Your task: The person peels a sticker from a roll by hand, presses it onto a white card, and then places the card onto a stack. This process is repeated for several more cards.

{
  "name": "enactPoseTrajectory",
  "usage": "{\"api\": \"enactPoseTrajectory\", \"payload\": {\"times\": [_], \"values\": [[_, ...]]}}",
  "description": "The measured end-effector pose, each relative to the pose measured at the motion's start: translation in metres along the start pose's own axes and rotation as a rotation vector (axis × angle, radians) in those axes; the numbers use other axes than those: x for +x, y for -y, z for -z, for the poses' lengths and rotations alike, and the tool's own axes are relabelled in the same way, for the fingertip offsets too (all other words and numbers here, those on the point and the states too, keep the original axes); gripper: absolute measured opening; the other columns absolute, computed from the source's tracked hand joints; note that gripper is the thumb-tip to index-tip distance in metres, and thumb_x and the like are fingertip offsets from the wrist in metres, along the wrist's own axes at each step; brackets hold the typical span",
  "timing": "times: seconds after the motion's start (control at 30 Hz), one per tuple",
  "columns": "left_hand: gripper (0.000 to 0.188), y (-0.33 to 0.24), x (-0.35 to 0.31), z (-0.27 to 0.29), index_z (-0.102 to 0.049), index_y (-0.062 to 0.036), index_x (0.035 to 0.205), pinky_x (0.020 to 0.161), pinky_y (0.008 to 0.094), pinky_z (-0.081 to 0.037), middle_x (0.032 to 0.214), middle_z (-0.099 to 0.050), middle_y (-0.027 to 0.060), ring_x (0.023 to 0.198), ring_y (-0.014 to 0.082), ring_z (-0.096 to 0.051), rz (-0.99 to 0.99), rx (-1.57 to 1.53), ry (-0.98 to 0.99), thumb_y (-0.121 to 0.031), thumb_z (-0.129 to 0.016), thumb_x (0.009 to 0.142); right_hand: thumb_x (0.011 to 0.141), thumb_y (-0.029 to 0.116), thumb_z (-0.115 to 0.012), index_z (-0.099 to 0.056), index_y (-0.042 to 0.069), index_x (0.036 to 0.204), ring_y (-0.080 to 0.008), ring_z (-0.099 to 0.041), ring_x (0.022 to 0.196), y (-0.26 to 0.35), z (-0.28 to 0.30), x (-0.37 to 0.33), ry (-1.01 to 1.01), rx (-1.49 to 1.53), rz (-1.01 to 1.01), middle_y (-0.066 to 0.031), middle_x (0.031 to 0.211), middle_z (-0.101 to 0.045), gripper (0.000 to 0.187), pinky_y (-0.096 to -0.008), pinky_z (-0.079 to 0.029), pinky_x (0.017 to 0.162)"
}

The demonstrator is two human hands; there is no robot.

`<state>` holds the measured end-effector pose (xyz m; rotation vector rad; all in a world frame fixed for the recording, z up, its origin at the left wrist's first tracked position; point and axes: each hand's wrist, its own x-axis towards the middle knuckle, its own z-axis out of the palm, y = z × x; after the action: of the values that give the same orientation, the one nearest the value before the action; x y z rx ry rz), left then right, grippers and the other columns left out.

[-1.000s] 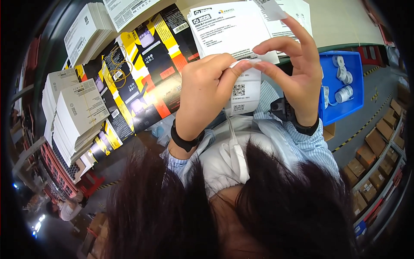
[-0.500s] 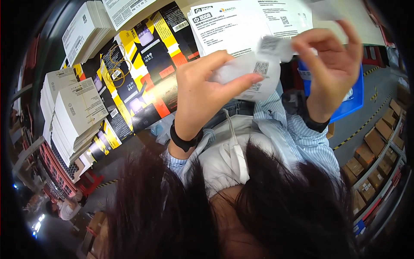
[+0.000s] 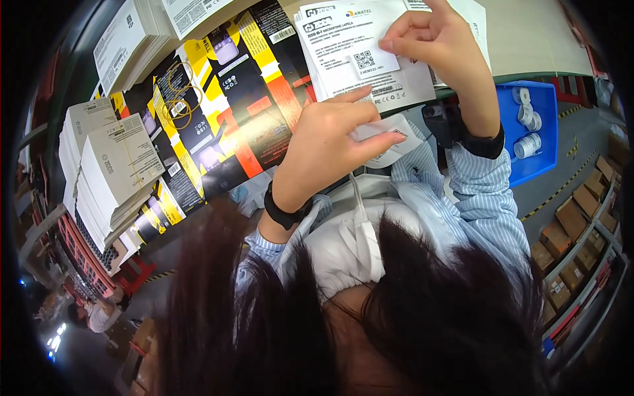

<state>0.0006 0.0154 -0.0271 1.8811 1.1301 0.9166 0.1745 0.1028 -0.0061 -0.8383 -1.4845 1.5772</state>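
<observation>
My left hand point(image 3: 330, 142) is closed around a white strip of labels point(image 3: 394, 140), its thumb lying over the strip. The strip's far part is hidden by my fingers. My right hand point(image 3: 439, 43) reaches over a stack of printed white cards point(image 3: 330, 49). Its thumb and forefinger pinch the upper edge of a small white label with a square code point(image 3: 364, 61), which lies against the top card. Another printed sheet point(image 3: 416, 82) shows beneath, partly covered by my right hand.
On the left lie black and yellow printed box sheets point(image 3: 228, 86) with rubber bands point(image 3: 181, 109) on them. Stacks of cards point(image 3: 122, 158) stand beside these. At right, a blue bin point(image 3: 522, 168) holds several label rolls point(image 3: 528, 145). Shelves with cardboard boxes point(image 3: 571, 218) stand beyond.
My right hand has moved left and away from the strip, carrying the label onto the top card. My left hand has shifted slightly right and down with the strip. The blue bin is more exposed.
</observation>
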Motion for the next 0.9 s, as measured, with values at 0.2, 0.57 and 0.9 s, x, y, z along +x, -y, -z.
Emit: {"api": "enactPoseTrajectory", "payload": {"times": [0.2, 0.57, 0.9], "values": [[0.029, 0.000, 0.001, 0.001, -0.059, -0.0017, 0.066, 0.050, 0.0320, -0.046, 0.074, -0.061, 0.0164, 0.059, 0.0272, -0.059, 0.021, -0.026, 0.018, -0.025, -0.075, 0.064, 0.068, -0.009, -0.065, -0.035, 0.003, 0.128, -0.0092, -0.057, 0.059, -0.044, 0.012, 0.011, 0.218, 0.271, 0.433, -0.0073, 0.069, -0.060, 0.068, -0.0189, -0.044, 0.055], [0.022, 0.002, 0.002, 0.000, -0.062, -0.0009, 0.066, 0.057, 0.0264, -0.047, 0.058, -0.060, 0.0116, 0.099, 0.0275, -0.060, 0.005, -0.012, 0.019, -0.017, -0.077, 0.065, 0.069, -0.010, -0.065, -0.036, 0.003, 0.127, -0.0091, -0.057, 0.060, -0.040, 0.008, 0.008, 0.177, 0.286, 0.352, -0.0064, 0.068, -0.059, 0.066, -0.0186, -0.044, 0.056], [0.022, 0.000, 0.001, 0.000, -0.062, -0.0010, 0.066, 0.062, 0.0272, -0.048, 0.055, -0.057, 0.0102, 0.099, 0.0281, -0.060, 0.051, -0.019, 0.048, -0.017, -0.076, 0.066, 0.069, -0.009, -0.065, -0.039, 0.004, 0.125, -0.0084, -0.056, 0.062, -0.016, 0.000, 0.003, 0.055, 0.085, 0.116, -0.0048, 0.069, -0.059, 0.063, -0.0188, -0.044, 0.058]]}}
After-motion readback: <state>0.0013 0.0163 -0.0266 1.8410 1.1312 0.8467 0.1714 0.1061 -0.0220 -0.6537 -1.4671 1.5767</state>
